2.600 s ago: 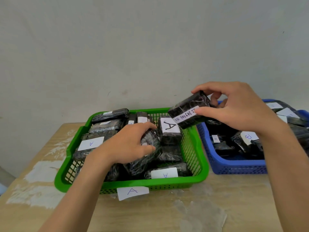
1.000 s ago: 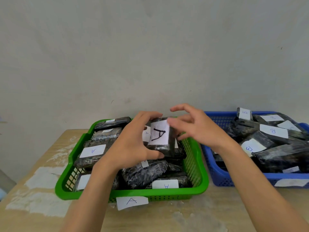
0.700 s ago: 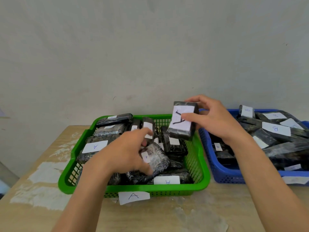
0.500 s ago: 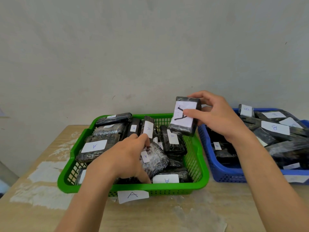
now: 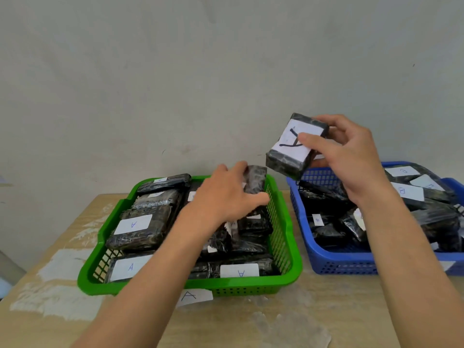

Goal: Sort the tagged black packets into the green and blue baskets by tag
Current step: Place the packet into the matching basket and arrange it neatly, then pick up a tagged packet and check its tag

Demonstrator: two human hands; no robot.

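Right hand (image 5: pixel 351 159): thumb and fingers pinch A-tagged packet (image 5: pixel 292 146), held aloft over far-left corner of blue basket (image 5: pixel 339 263). Left hand (image 5: pixel 226 197): fingers curled round second packet (image 5: pixel 256 179), far right in green basket (image 5: pixel 195 287).

A head-worn wide-angle camera sits above and on the near side of the green perforated plastic basket (image 5: pixel 263 281), looking forward and down at it from close by. The left forearm (image 5: pixel 155 272) and right forearm (image 5: pixel 401 259) enter from the bottom edge. Behind the basket, a pale grey wall (image 5: pixel 175 71) fills the upper half; right of it, a blue perforated plastic basket (image 5: pixel 339 266) is cropped by the frame edge.
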